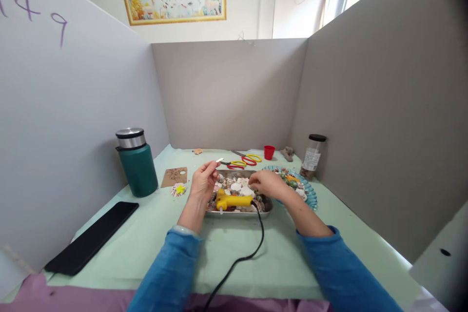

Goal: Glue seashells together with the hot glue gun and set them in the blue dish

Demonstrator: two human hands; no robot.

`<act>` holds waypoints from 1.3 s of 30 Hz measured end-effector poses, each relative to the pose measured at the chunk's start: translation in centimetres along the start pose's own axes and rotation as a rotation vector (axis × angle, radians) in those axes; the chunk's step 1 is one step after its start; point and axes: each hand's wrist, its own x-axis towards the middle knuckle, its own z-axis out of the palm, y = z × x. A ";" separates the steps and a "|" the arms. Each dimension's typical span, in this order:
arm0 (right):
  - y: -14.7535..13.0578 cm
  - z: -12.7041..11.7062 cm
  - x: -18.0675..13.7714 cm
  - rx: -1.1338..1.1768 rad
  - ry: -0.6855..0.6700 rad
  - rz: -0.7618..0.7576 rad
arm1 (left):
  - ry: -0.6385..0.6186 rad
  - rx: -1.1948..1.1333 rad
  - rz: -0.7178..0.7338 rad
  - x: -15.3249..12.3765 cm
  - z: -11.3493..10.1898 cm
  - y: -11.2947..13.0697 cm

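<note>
My left hand (203, 181) is raised over the left end of a metal tray (234, 213) of shells, its fingers pinched on a small white piece (219, 160). Reaching into the tray's right side, my right hand (266, 184) has its fingers curled down among the shells (237, 186); what they grip is hidden. A yellow glue gun (232, 201) lies across the tray's near edge between my hands, its black cord (252, 248) trailing toward me.
A green flask (137, 163) stands at left, a black phone (92, 238) near the front left. Behind the tray lie scissors (243, 160), a red cup (269, 152) and a jar (313, 157). A blue plate (310, 195) of shells sits right. Partition walls enclose three sides.
</note>
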 end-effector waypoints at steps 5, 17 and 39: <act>0.1 1.8 1.2 -0.045 -0.072 -0.024 | -0.023 0.029 -0.021 0.1 -0.2 -0.3; -0.5 -0.1 -1.1 0.617 0.082 -0.123 | -0.059 0.204 -0.040 -0.3 0.0 -0.8; -4.0 2.0 -0.4 1.221 0.411 -0.148 | -0.107 0.348 -0.097 -1.1 0.6 -1.9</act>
